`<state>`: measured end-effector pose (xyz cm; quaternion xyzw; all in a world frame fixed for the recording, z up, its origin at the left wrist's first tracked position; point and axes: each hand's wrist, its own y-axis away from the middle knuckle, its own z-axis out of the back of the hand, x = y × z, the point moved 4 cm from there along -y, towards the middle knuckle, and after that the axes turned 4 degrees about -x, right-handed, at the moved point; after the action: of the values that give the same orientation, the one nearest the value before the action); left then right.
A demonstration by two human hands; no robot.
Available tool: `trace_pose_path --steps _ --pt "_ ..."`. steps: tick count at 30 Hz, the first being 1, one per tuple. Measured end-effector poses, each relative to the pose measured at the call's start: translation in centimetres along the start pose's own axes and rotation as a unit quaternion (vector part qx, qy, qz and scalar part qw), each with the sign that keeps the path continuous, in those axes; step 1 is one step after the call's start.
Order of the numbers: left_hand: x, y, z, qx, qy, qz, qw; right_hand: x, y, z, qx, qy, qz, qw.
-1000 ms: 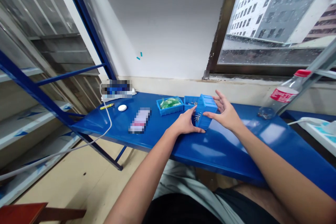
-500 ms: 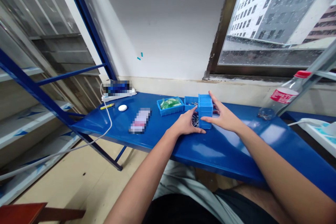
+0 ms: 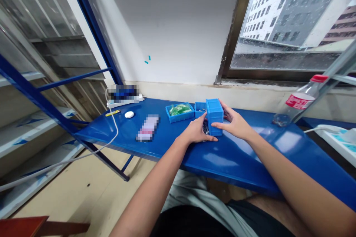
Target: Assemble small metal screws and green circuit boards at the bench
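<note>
My right hand (image 3: 235,122) grips a small blue plastic bin (image 3: 215,113) from the right side, thumb on the near face. The bin is tipped on its side, its mouth facing left. Beside that mouth my left hand (image 3: 196,129) is cupped, thumb and fingers apart, its edge low at the table. Between the left palm and the bin lie thin silvery metal pieces, like screws (image 3: 206,127), partly hidden by the hand. Just behind stands another blue bin (image 3: 198,107), with a few metal bits inside.
A blue bin (image 3: 180,118) holding a green bag (image 3: 180,109) stands left of my hands. Farther left on the blue table (image 3: 167,144) are a phone (image 3: 148,127), a white round object (image 3: 129,114), a yellow cutter (image 3: 112,113) and a cable. A plastic bottle (image 3: 299,100) leans at the right.
The blue bin has turned from a slant to nearly square on its side and shifted left against my left hand. My right fingers have closed in around it. The left hand stays in place.
</note>
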<state>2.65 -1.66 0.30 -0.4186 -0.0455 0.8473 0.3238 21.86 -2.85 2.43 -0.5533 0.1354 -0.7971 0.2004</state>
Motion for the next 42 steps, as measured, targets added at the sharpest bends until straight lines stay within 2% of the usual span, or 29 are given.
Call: trace_pose_path --steps 8,15,29,35,42 --pt "0.0 -0.2 -0.3 0.043 -0.093 -0.012 0.995 1.1 0.1 0.8 -0.008 0.02 0.017 1.0" --pt "0.0 -0.4 -0.9 0.043 -0.131 -0.052 0.989 2.0 0.2 1.6 -0.016 0.071 0.039 0.997" --pt "-1.2 0.3 -1.3 0.051 -0.173 -0.107 0.978 1.3 -0.1 2.5 -0.024 0.081 0.042 0.995" --pt "-0.9 -0.4 -1.6 0.057 -0.183 -0.105 0.976 1.3 -0.2 3.2 -0.052 0.057 0.004 0.997" --pt "-0.3 -0.9 -1.9 0.038 -0.181 -0.099 0.978 0.7 -0.6 5.9 -0.128 0.046 -0.027 0.99"
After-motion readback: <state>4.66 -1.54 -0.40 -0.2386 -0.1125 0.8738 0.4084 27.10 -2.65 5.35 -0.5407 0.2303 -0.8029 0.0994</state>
